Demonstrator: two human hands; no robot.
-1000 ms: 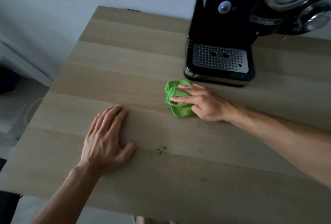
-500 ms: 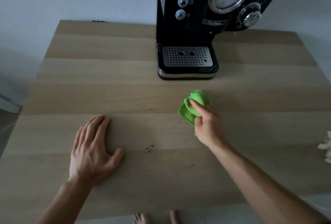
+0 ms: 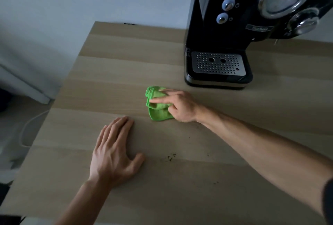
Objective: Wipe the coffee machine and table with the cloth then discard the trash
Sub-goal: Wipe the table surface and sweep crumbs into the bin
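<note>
My right hand [image 3: 180, 106] presses a bunched green cloth [image 3: 157, 107] flat on the wooden table [image 3: 111, 66], a short way in front and to the left of the black coffee machine [image 3: 225, 35]. Its fingers lie over the cloth and point left. My left hand [image 3: 112, 150] rests palm down on the table, fingers spread, nearer to me and left of the cloth, holding nothing. A small cluster of dark coffee crumbs [image 3: 170, 157] lies between my two arms, and a few more specks [image 3: 215, 182] sit closer to the front edge.
The machine has a perforated metal drip tray [image 3: 218, 64] at its base, round buttons and a gauge. The table's left edge drops to a floor with a white cable [image 3: 27, 127]. A white wall stands behind the table.
My right hand has slid the cloth to the left across the table, its fingers now pointing left. My left hand has stayed flat. The view has swung left.
</note>
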